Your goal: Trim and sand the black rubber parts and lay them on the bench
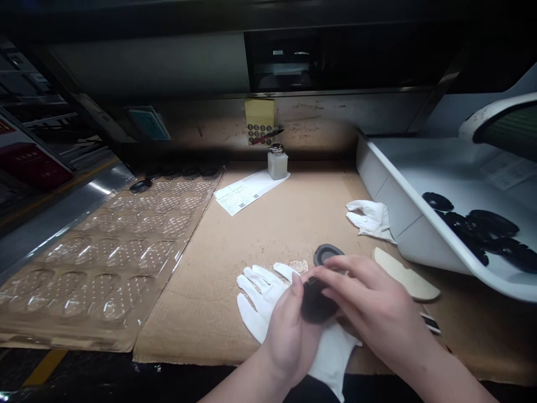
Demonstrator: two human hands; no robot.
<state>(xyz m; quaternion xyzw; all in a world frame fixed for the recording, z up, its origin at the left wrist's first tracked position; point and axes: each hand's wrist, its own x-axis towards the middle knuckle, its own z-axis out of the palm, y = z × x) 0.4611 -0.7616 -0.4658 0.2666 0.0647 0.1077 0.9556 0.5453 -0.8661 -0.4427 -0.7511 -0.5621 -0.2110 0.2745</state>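
My left hand (293, 330) is wrapped round a black rounded part (319, 302), which is blurred by motion. My right hand (373, 302) bends over the same part, its fingers pinched at the upper edge. Just beyond those fingertips shows a dark oval piece (327, 253) with a greyer centre; whether it joins the held part cannot be made out. Beneath both hands a white glove (260, 299) lies spread on the cardboard (197, 330).
A clear moulded tray (121, 246) at left carries black parts (141, 186) in its far row. At right stand a white bin (403, 190) with black pieces (490, 224), another glove (371, 215) and a cream pad (405, 274). A bottle (277, 163) sits on a paper sheet (239, 193).
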